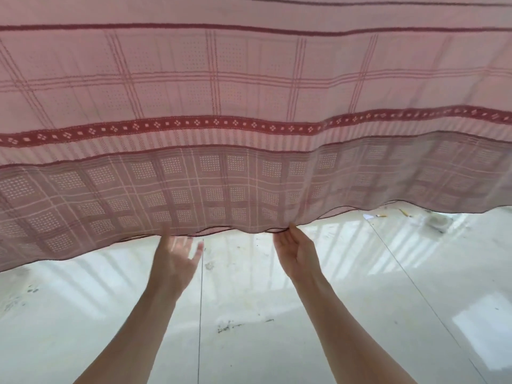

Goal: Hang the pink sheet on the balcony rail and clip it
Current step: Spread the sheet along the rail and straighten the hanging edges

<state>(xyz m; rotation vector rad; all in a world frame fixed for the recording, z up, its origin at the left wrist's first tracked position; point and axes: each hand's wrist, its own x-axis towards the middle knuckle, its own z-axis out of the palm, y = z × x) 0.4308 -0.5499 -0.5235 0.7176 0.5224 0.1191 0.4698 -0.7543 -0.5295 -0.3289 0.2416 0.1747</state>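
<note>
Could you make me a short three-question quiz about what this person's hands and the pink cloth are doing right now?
1. True or false: the pink sheet hangs above a pale tiled floor.
2. Which hand touches the sheet's bottom hem: A the left hand, B the right hand, C neither?
3. Fill in: the dark red band across the sheet carries small white ____ shapes.

Key
1. True; the hem ends in the air, and the floor shows below it.
2. B; its fingertips meet the hem, while the left hand is blurred, fingers spread, just under the edge.
3. Diamond.
</note>
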